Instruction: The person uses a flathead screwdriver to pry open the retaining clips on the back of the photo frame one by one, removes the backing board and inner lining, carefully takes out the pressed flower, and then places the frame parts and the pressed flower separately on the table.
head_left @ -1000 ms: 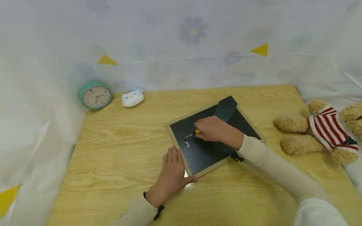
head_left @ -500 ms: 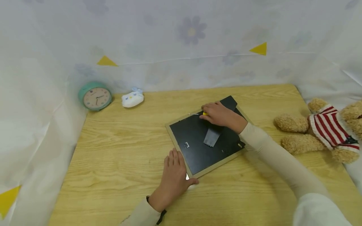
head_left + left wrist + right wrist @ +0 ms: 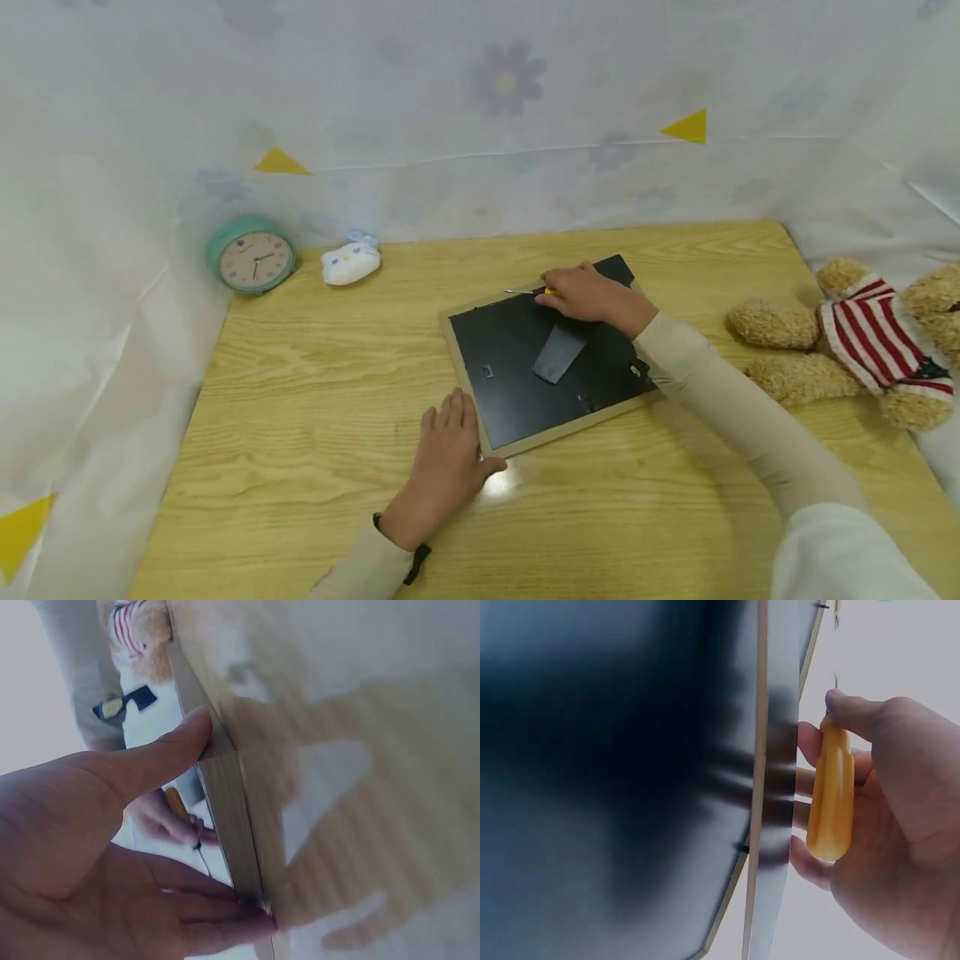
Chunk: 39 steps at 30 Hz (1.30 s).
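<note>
A picture frame with a pale wood rim and black back (image 3: 510, 408) lies face down on the table. Its black stand leg (image 3: 559, 353) sits across the back. At the near left corner, my left hand (image 3: 446, 454) touches the rim, thumb on one side and straight fingers along the other, also seen in the left wrist view against the wooden rim (image 3: 231, 806). My right hand (image 3: 588, 296) is over the stand leg by the far edge. It holds a screwdriver by its yellow handle (image 3: 831, 795), the thin shaft pointing left. Some of its fingertips are hidden behind the dark panel in the right wrist view.
A small metal hanger (image 3: 487, 372) is on the frame's back. A green clock (image 3: 255, 258) and a white plush (image 3: 350, 263) stand at the table's back left. To the right lies a teddy bear (image 3: 862, 342) in a striped sweater. White cloth (image 3: 420, 83) hangs behind the table.
My right hand has gone from near the metal hanger to the frame's far edge, carrying the screwdriver. The frame has turned slightly clockwise, its near left corner shifting left and away with my left hand.
</note>
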{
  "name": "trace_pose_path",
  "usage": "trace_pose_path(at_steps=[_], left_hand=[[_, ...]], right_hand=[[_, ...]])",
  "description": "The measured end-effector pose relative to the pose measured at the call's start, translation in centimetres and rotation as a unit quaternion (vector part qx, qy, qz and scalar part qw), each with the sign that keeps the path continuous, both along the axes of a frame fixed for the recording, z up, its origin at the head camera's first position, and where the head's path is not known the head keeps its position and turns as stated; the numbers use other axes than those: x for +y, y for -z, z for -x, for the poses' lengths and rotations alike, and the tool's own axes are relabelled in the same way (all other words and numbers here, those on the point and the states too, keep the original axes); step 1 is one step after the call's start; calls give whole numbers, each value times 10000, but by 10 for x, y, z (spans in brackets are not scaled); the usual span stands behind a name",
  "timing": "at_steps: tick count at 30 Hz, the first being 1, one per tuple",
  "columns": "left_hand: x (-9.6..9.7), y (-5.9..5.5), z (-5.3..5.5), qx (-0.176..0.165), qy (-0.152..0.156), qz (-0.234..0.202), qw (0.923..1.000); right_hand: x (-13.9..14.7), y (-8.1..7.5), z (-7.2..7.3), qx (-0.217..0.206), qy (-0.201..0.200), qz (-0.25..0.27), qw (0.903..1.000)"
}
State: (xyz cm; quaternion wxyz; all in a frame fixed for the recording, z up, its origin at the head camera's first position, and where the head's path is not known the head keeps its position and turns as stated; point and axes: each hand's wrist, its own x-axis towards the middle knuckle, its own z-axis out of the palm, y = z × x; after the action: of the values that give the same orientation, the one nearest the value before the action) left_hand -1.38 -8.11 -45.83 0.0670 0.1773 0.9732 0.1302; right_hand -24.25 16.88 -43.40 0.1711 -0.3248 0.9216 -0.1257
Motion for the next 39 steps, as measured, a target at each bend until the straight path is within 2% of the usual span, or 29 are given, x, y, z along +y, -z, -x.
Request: trace_pose_path(at_steps=[5, 9, 14, 21, 24, 28, 33, 39], left_hand=[[-14, -5, 10, -323, 132, -259, 9991], [-26, -8, 23, -430, 289, -4, 9987], [-40, -13, 40, -748, 454, 190, 9960], [-61, -21, 70, -1249, 671, 86, 9899], [-69, -23, 83, -1207, 832, 218, 9889], [-77, -26, 99, -913, 1048, 524, 9889], [-83, -28, 116, -678, 1074, 586, 9902], [-85, -29, 132, -500, 1067, 543, 9915]], right_hand=[[8, 0, -3, -113, 50, 49, 9999], [14, 2, -8, -226, 120, 92, 9996], [21, 4, -14, -366, 204, 167, 9990], [32, 4, -22, -470, 259, 280, 9982], [38, 2, -27, -612, 301, 357, 9970], [45, -1, -32, -818, 384, 486, 9947], [52, -5, -40, -963, 437, 606, 9925], [56, -10, -52, -959, 520, 689, 9916]])
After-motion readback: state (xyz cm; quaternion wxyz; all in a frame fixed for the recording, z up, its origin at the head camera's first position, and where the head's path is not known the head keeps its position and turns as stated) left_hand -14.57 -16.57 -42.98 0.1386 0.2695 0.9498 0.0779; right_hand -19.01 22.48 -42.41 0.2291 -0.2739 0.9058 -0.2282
